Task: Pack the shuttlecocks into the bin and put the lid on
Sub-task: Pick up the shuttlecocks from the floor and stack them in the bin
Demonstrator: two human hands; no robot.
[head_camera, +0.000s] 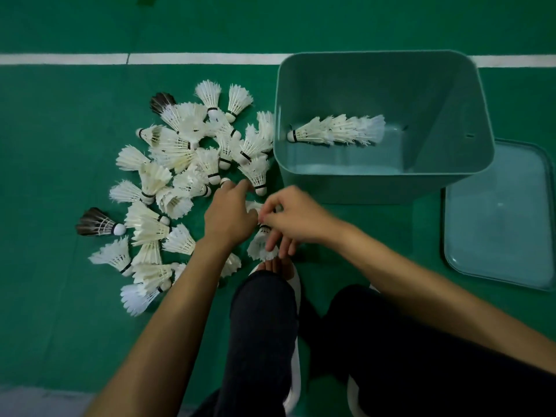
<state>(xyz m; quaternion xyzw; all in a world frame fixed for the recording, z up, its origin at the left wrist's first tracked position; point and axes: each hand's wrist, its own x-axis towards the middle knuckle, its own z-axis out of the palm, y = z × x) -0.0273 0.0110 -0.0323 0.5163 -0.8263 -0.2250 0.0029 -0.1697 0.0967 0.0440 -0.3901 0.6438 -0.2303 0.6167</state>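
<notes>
- A heap of loose white feather shuttlecocks (180,164) lies scattered on the green court floor (60,296), far left to centre. Two dark-feathered shuttlecocks (96,225) lie at its edges. All of these are still to be packed, which I judge to be most of the job.
- The left hand (230,218) reaches into the near edge of the heap, its back to the camera. Its fingertips are among the corks, but the hand hides them, so I cannot tell whether they pinch anything.
- Just beside it, the right hand (298,219) holds a single white feather shuttlecock (258,246), cork up under the knuckles, with the fingers curled down over the feathers. There may be a second piece between thumb and forefinger, but motion blur makes that unclear.
- The deep teal plastic bin (346,188) stands upright and open, right of the heap and touching its nearest feathers.
- Inside the bin, a nested row of white shuttlecocks (337,129) lies on its side against the left wall, and nothing else shows in the bin. So packing is begun but barely.
- The flat teal plastic lid (496,212) lies on the floor at the far right, just beside the bin. It is not yet fitted, and that step comes last.
</notes>
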